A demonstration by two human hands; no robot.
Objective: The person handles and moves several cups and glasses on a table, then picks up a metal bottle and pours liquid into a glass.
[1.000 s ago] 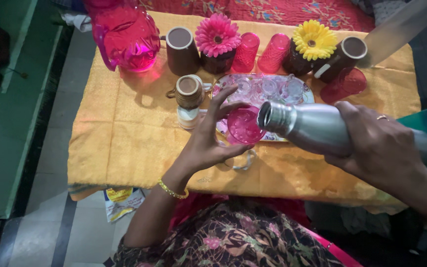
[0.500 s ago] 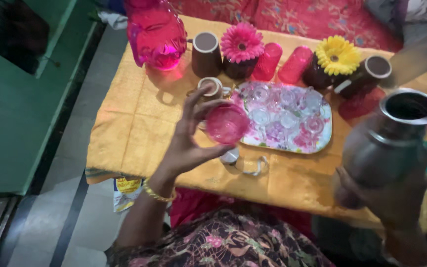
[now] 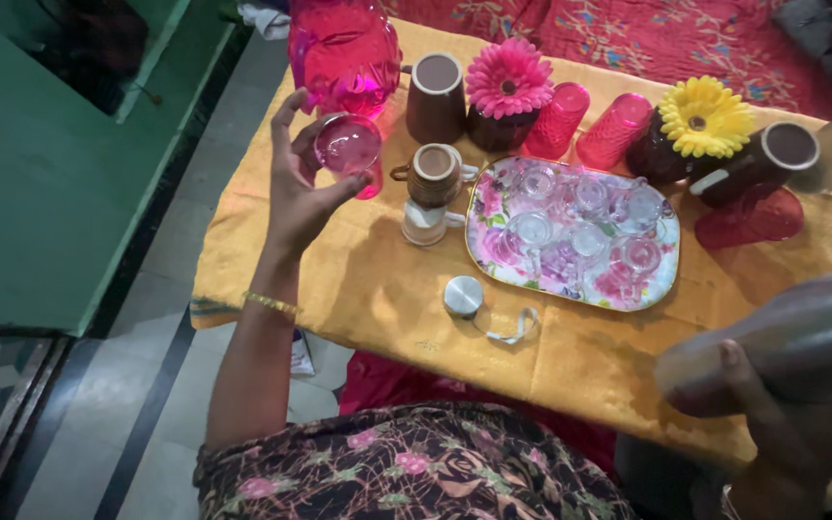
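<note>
Low worktop [image 3: 358, 289] under yellow-gold cloth, green wall and tiled floor at left, floral oval tray [image 3: 479, 217] of small clear glasses, left hand [image 3: 302, 183] fingers curled round pink translucent plastic tumbler [image 3: 349, 149] raised beside pink jug [image 3: 344, 53], right hand [image 3: 772, 424] clasping silver steel bottle [image 3: 801, 342] at lower right

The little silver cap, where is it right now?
The silver cap lies on the yellow cloth, near the front edge, just left of the flowered tray.
</note>
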